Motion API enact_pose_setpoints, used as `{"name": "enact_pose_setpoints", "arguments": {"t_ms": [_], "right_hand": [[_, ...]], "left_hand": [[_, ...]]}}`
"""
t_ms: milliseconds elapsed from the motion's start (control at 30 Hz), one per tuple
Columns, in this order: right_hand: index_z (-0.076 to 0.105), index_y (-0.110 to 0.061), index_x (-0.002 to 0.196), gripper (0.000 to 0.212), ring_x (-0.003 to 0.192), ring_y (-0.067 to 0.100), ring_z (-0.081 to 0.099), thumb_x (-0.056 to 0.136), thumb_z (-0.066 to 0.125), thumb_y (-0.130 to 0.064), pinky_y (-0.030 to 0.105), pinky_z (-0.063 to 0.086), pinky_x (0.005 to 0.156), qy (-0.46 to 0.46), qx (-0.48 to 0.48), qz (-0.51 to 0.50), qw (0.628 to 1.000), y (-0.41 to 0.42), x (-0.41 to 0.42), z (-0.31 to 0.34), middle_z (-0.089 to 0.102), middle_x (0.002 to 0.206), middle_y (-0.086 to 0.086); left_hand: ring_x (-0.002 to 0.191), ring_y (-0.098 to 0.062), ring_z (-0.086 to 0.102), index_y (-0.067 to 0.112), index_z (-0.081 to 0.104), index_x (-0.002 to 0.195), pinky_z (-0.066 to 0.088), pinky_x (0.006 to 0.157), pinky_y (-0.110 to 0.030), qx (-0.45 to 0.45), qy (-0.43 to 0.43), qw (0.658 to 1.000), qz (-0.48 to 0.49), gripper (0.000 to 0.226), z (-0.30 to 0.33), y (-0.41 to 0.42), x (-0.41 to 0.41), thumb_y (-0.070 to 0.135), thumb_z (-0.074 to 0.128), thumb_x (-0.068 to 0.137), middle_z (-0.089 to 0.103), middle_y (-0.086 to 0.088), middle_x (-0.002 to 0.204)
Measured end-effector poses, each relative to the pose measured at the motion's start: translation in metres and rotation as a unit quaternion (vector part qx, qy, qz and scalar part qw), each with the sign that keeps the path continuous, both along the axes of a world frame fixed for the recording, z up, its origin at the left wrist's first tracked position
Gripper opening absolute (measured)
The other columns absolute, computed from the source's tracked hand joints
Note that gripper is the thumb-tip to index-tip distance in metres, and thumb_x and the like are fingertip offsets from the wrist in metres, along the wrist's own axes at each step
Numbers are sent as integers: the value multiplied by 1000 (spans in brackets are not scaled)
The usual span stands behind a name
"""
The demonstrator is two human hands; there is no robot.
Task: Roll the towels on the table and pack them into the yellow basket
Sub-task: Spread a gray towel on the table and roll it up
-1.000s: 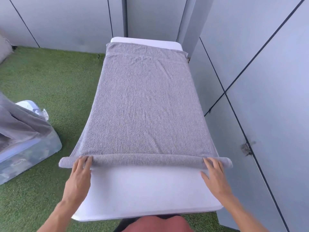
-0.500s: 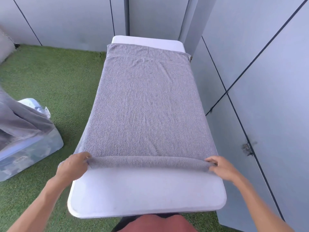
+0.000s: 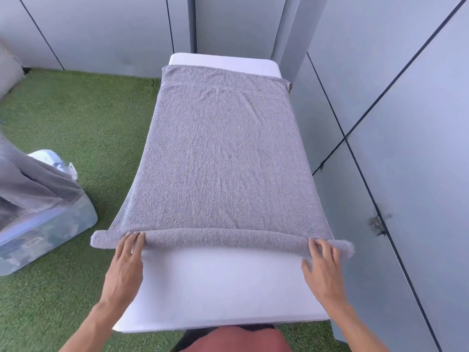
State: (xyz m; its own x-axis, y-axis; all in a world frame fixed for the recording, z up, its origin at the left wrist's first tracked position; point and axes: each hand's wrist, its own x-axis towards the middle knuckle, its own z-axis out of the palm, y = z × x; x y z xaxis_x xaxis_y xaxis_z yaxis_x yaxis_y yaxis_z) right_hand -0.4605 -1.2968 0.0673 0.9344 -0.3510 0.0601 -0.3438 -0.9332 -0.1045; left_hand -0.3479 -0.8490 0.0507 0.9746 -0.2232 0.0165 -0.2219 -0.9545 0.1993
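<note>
Both hands uncurling since 0.5s ago, now flat | L hand (image 3: 126,260) + R hand (image 3: 321,262) pressing grey terry towel (image 3: 220,158) roll | axis running 9–3, unrolled part lying at 12, hands equally near

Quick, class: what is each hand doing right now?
Left hand: open, straight fingers pressing the towel roll.
Right hand: open, fingers pressing the same roll.

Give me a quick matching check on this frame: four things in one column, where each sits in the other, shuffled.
Things:
1. towel
2. left hand
3. right hand
4. plastic box

Places:
A. on the grass, left of the table
B. on the roll's right end
C. spread over the table
D. on the roll's left end

Pairs: 1-C, 2-D, 3-B, 4-A
</note>
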Motion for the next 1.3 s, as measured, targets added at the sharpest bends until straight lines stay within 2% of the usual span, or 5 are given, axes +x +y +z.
{"name": "enact_pose_setpoints", "arguments": {"t_ms": [233, 533, 833, 967, 1300], "right_hand": [[63, -5, 117, 40, 107, 31, 47, 78, 67, 0, 35, 33, 98, 52, 69, 1, 996, -24, 24, 13, 61, 111, 8], [63, -18, 105, 31, 98, 20, 60, 77, 67, -8, 26, 41, 73, 198, 294, -133, 925, -46, 52, 44, 62, 103, 2], [67, -10, 110, 37, 109, 36, 47, 73, 72, -4, 45, 38, 94, -17, -29, -63, 997, 5, 15, 7, 55, 117, 14], [46, 1, 134, 59, 126, 39, 37, 79, 66, -4, 49, 38, 107, 44, 27, -22, 998, 6, 9, -5, 42, 126, 17], [50, -7, 122, 30, 119, 30, 45, 92, 48, -4, 34, 32, 99, 173, 47, 9, 984, -20, 37, 17, 51, 125, 11]], "left_hand": [[114, -24, 47, 13, 55, 112, 52, 58, -43, -4, 71, 997, 36, 38, 24, -4, 39, -10, 47, 83, 55, 0, 111], [103, -30, 61, 17, 58, 116, 46, 83, -39, -81, 207, 971, 88, 33, 35, 8, 67, 3, 50, 87, 65, -5, 114], [97, -37, 50, 4, 62, 110, 41, 86, -49, -24, -91, 995, 35, 28, 9, -3, 10, 19, 47, 93, 57, -13, 109], [131, -38, 38, -5, 45, 135, 22, 114, -42, 1, -49, 999, -3, 54, -6, -4, 0, 1, 62, 84, 48, -21, 135], [111, -31, 45, 8, 56, 106, 47, 78, -46, -17, 121, 992, 33, 29, 18, 0, 46, -10, 46, 85, 54, -7, 105]]}}
